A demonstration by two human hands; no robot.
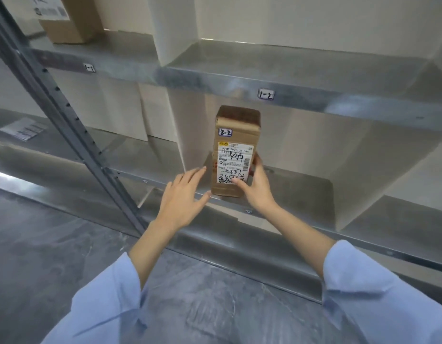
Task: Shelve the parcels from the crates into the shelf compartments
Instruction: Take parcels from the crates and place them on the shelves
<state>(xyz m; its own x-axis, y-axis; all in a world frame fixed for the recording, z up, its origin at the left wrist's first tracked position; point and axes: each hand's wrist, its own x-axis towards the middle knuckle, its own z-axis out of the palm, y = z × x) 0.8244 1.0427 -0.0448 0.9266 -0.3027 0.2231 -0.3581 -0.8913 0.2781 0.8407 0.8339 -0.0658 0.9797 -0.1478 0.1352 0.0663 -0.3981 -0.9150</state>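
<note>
Grip's on: right hand [258,187] clasps the parcel [236,145] by its lower right edge, thumb on the label. The parcel stands upright at the hand's eleven o'clock, on the shelf [301,189] lip; left hand [182,197], fingers spread, hovers at the parcel's eight o'clock.

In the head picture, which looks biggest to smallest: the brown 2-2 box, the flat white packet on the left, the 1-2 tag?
1. brown 2-2 box, clearly the largest.
2. flat white packet, seen at a slant, so its real size is unsure.
3. 1-2 tag, the smallest.
</note>
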